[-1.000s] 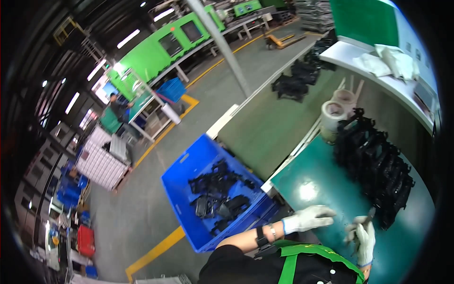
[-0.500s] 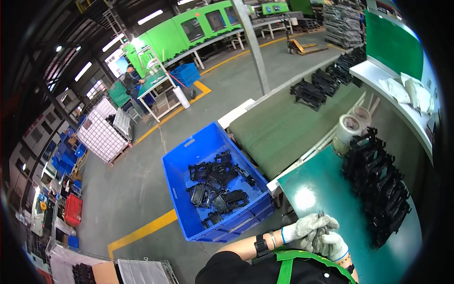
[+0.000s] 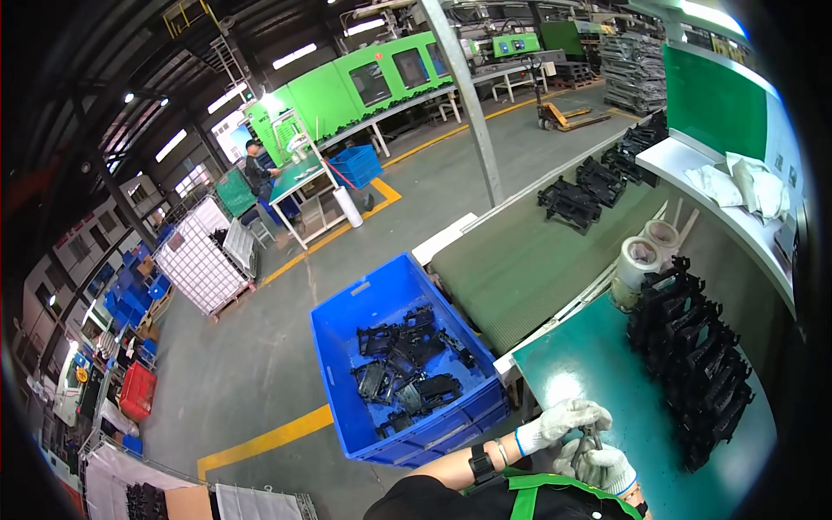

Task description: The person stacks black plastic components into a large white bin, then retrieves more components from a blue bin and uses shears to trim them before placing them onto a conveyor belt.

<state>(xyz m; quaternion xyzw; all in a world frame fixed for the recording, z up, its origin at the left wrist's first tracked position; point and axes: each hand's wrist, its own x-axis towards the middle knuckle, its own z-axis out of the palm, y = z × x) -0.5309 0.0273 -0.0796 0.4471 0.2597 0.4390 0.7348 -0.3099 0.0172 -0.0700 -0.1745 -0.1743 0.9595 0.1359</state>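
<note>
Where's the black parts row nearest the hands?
Head view, right: black parts row on green tabletop, right of the right hand, white rolls at far end.

A glossy green tabletop (image 3: 585, 351) bears a row of black parts (image 3: 689, 364), with pale rolls (image 3: 632, 274) at its far edge.

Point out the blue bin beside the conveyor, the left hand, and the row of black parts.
Blue bin (image 3: 455, 424): head view, near outer wall.
Left hand (image 3: 563, 421): head view, gloved back.
Black parts (image 3: 691, 357): head view, row's middle.

From afar I see white gloves (image 3: 562, 419) toward five o'clock, black parts (image 3: 693, 360) at four, white-gridded cage (image 3: 199, 264) at nine.
</note>
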